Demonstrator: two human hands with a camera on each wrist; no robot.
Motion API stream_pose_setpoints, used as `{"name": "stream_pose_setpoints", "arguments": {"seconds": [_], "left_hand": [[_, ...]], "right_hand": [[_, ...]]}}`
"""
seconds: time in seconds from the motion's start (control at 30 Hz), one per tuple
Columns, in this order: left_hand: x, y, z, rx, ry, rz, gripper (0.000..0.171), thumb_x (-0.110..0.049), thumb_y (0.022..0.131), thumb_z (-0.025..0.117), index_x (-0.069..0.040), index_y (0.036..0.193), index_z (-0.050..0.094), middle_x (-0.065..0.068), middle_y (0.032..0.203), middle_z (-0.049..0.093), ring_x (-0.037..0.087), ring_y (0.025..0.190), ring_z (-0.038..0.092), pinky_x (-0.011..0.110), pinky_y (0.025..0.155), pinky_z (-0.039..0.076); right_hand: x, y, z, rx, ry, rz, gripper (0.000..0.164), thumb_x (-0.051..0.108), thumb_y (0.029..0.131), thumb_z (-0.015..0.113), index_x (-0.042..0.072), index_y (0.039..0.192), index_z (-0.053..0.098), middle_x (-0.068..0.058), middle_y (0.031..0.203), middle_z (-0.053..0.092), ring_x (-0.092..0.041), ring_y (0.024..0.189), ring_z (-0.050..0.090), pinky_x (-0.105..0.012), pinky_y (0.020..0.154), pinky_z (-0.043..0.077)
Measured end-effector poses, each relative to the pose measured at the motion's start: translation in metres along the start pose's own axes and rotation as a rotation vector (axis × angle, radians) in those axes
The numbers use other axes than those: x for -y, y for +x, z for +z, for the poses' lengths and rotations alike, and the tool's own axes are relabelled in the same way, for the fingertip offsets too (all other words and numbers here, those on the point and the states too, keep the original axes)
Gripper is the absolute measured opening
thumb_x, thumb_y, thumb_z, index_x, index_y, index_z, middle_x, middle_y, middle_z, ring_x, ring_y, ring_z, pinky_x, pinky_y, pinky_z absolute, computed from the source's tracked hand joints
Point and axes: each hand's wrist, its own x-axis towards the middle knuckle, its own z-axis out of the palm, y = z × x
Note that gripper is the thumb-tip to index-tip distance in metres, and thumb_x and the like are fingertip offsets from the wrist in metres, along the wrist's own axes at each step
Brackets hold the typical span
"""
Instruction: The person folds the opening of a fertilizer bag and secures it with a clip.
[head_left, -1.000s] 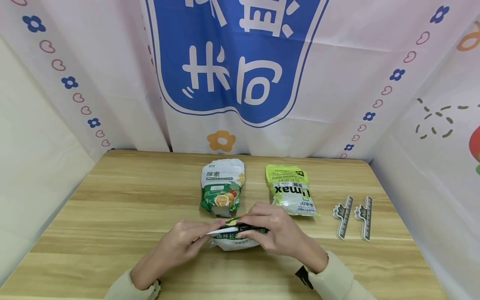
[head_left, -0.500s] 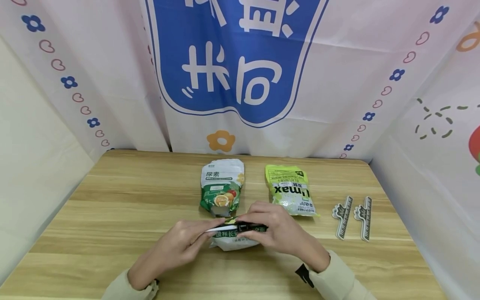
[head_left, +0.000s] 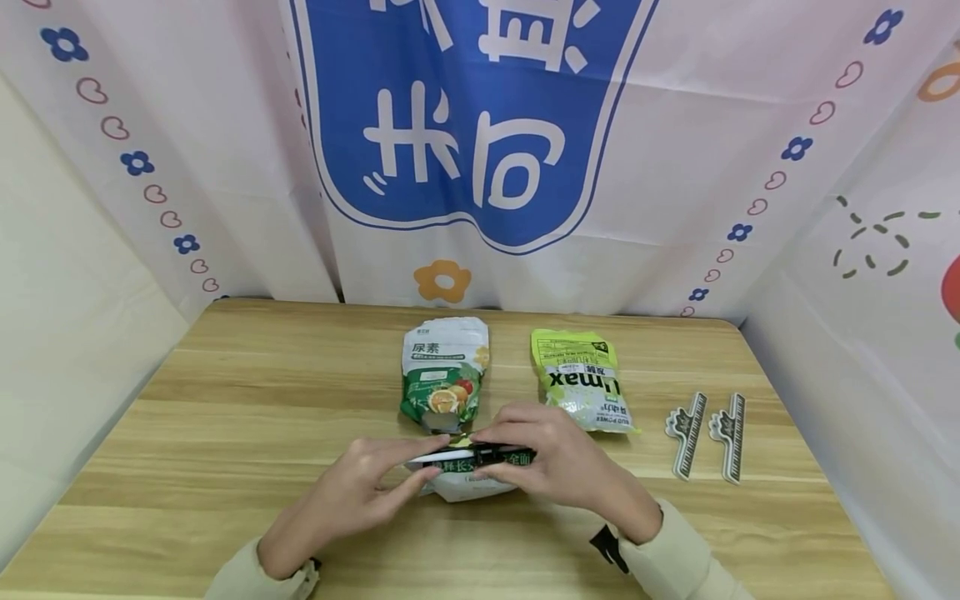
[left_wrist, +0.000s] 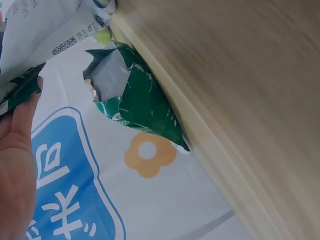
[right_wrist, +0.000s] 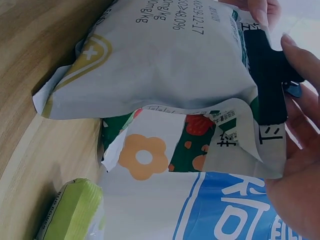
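A white and green fertilizer bag point(head_left: 480, 490) stands at the near middle of the table, its top gathered flat. Across that top sits a black clip point(right_wrist: 265, 75); its far end looks white in the head view. My right hand point(head_left: 558, 458) pinches the clip's handle between thumb and fingers. On the other side, my left hand point(head_left: 360, 487) holds the bag's top edge, fingers behind and thumb in front. The left wrist view shows only part of the left hand point(left_wrist: 17, 150) against the bag point(left_wrist: 40, 35).
Behind the held bag is a white and green urea bag point(head_left: 442, 375), with its cut end gaping. A lime green bag point(head_left: 581, 383) lies to its right. Two piano-patterned clips point(head_left: 688, 437) lie at the table's right. A printed curtain point(head_left: 247, 208) hangs behind.
My left thumb has moved down, away from the fingers, showing more of the bag's printed top. The right hand and clip stay almost still.
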Motion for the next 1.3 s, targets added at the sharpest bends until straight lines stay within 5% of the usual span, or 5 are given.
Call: {"name": "stream_pose_setpoints", "arguments": {"seconds": [0.37, 0.57, 0.77, 1.07, 1.3], "left_hand": [[-0.002, 0.003, 0.0, -0.03, 0.03, 0.056, 0.027, -0.012, 0.096, 0.078, -0.003, 0.122, 0.077, 0.008, 0.116, 0.081, 0.019, 0.1, 0.08, 0.019, 0.086, 0.062], [-0.003, 0.002, 0.002, -0.031, 0.034, 0.069, 0.027, -0.011, 0.095, 0.078, -0.003, 0.121, 0.078, 0.009, 0.116, 0.081, 0.02, 0.099, 0.08, 0.019, 0.086, 0.062], [-0.003, 0.003, 0.002, -0.041, 0.041, 0.084, 0.028, -0.012, 0.095, 0.079, -0.004, 0.121, 0.078, 0.008, 0.115, 0.081, 0.019, 0.099, 0.08, 0.019, 0.085, 0.062], [-0.002, 0.003, 0.003, -0.045, 0.045, 0.075, 0.027, -0.012, 0.095, 0.078, -0.004, 0.121, 0.078, 0.008, 0.115, 0.081, 0.018, 0.098, 0.08, 0.018, 0.084, 0.062], [-0.003, 0.003, 0.003, -0.049, 0.046, 0.064, 0.027, -0.01, 0.095, 0.078, -0.005, 0.122, 0.077, 0.008, 0.116, 0.081, 0.02, 0.1, 0.08, 0.018, 0.085, 0.062]], "right_hand": [[0.006, -0.015, -0.012, 0.016, -0.009, 0.195, 0.064, 0.041, 0.078, 0.093, 0.014, 0.131, 0.072, 0.001, 0.127, 0.072, -0.014, 0.119, 0.067, -0.033, 0.101, 0.059], [0.002, -0.035, -0.019, 0.127, 0.045, 0.45, 0.1, 0.057, 0.071, 0.092, 0.019, 0.155, 0.051, -0.001, 0.151, 0.058, -0.026, 0.137, 0.058, -0.054, 0.112, 0.053], [-0.007, -0.054, -0.014, 0.203, 0.124, 0.661, 0.111, 0.06, 0.072, 0.089, 0.012, 0.16, 0.041, -0.012, 0.162, 0.049, -0.04, 0.148, 0.049, -0.064, 0.119, 0.042], [-0.021, -0.058, 0.003, 0.196, 0.503, 0.883, 0.092, 0.034, 0.08, 0.093, 0.004, 0.153, 0.047, -0.013, 0.144, 0.064, -0.034, 0.131, 0.065, -0.055, 0.115, 0.049], [-0.027, -0.06, 0.014, 0.223, 0.605, 0.889, 0.07, 0.027, 0.079, 0.094, 0.013, 0.139, 0.062, -0.004, 0.136, 0.07, -0.026, 0.129, 0.065, -0.05, 0.115, 0.051]]}}
